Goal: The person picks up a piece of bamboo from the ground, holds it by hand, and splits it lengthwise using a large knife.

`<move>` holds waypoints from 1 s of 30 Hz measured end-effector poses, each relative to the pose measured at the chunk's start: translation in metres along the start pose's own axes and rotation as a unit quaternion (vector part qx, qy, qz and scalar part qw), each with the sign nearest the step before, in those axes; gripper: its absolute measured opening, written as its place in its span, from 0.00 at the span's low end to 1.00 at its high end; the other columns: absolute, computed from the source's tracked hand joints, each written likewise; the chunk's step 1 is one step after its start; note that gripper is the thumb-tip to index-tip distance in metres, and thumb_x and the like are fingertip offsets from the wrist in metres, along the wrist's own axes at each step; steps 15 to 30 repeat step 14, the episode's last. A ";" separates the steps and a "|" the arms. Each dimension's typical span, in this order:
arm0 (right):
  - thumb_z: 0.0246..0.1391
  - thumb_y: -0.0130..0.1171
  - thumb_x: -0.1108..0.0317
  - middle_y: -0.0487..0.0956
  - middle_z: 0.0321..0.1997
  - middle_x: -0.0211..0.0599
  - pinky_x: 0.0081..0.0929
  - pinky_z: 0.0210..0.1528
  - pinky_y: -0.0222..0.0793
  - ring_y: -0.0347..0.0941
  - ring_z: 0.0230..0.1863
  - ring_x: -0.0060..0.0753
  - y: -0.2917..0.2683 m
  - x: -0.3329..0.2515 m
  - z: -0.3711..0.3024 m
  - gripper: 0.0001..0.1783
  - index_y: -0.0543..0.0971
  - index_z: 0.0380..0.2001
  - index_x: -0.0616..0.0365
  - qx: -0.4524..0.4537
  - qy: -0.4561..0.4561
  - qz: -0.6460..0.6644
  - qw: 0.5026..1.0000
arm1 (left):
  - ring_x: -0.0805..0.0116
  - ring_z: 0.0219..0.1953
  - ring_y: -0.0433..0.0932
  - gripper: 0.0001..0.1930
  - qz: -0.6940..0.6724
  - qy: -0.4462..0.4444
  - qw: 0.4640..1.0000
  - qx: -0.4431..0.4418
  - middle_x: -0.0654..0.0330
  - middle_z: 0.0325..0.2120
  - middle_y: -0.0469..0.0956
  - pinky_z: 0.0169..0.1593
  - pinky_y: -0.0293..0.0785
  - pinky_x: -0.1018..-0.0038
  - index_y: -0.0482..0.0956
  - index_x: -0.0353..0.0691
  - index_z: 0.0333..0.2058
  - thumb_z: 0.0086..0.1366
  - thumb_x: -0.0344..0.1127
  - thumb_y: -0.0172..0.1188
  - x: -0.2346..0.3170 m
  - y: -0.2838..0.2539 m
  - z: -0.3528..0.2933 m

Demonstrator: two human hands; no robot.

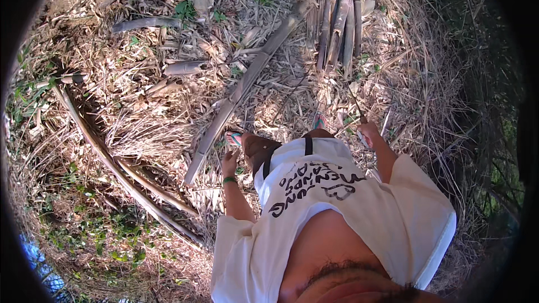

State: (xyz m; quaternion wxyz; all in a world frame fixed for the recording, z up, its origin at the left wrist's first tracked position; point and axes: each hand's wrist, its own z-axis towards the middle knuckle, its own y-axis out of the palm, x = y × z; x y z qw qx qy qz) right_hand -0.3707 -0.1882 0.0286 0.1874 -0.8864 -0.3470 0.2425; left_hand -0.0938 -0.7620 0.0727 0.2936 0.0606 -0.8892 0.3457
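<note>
A long, split bamboo pole (242, 88) lies aslant on the dry litter in front of me, left of centre. My left hand (229, 164), with a green band at its wrist, hangs just right of the pole's near end. Its fingers look loosely apart, and nothing shows in them. On the other side, my right hand (369, 132) is closed round the handle of a slim, dark machete (356, 102). The blade points forward, toward a row of split bamboo lengths (338, 28) lying side by side at the far right. Part of the grip is hidden by my fingers.
Long curved bamboo strips (112, 167) lie at the left. Shorter pieces, such as a grey one (147, 23) and a broken one (185, 68), rest farther off. Dry leaves and stalks cover the ground. Dark, dense growth (488, 112) stands along the right.
</note>
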 end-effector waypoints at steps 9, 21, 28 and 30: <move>0.48 0.56 0.55 0.80 0.23 0.48 0.41 0.24 0.71 0.78 0.22 0.42 -0.003 0.231 0.001 0.20 0.79 0.27 0.66 0.034 0.129 0.072 0.989 | 0.73 0.21 0.68 0.16 0.040 -0.130 0.981 -0.136 0.67 0.21 0.68 0.23 0.67 0.70 0.76 0.47 0.37 0.58 0.52 0.62 0.017 0.043 -0.044; 0.39 0.66 0.59 0.76 0.14 0.38 0.30 0.10 0.59 0.71 0.12 0.27 0.017 0.296 0.012 0.16 0.77 0.15 0.61 0.202 0.188 0.146 0.950 | 0.74 0.27 0.69 0.18 -0.022 -0.167 0.977 -0.129 0.65 0.28 0.73 0.29 0.72 0.62 0.77 0.46 0.41 0.58 0.51 0.62 0.076 0.057 0.009; 0.39 0.66 0.59 0.76 0.14 0.38 0.30 0.10 0.59 0.71 0.12 0.27 0.017 0.296 0.012 0.16 0.77 0.15 0.61 0.202 0.188 0.146 0.950 | 0.74 0.27 0.69 0.18 -0.022 -0.167 0.977 -0.129 0.65 0.28 0.73 0.29 0.72 0.62 0.77 0.46 0.41 0.58 0.51 0.62 0.076 0.057 0.009; 0.39 0.66 0.59 0.76 0.14 0.38 0.30 0.10 0.59 0.71 0.12 0.27 0.017 0.296 0.012 0.16 0.77 0.15 0.61 0.202 0.188 0.146 0.950 | 0.74 0.27 0.69 0.18 -0.022 -0.167 0.977 -0.129 0.65 0.28 0.73 0.29 0.72 0.62 0.77 0.46 0.41 0.58 0.51 0.62 0.076 0.057 0.009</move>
